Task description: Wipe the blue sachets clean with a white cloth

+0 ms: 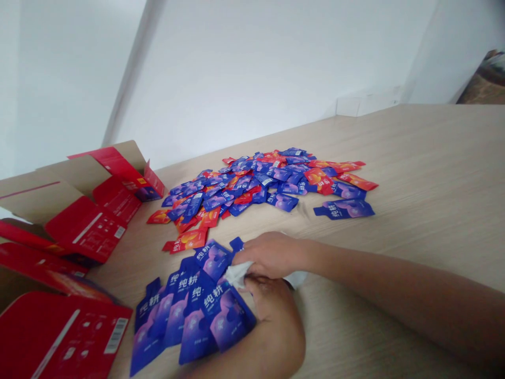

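Observation:
My right hand (271, 255) reaches in from the right and is closed, pinching a crumpled white tissue (238, 275). Just below it, my left hand (274, 311) comes up from the bottom edge with its fingers curled against the right side of a fan of several blue pouches (189, 310) with white lettering. The fan spreads out to the lower left on the wooden table (414, 173). The tissue touches the upper end of the fan. Both hands meet over it, and the left fingertips are partly hidden.
A large loose heap of blue and red pouches (264, 181) lies farther back on the table. Opened red and brown cardboard boxes (84, 210) stand at the left, and a flat red box (59, 337) lies at the bottom left. A white wall lies behind.

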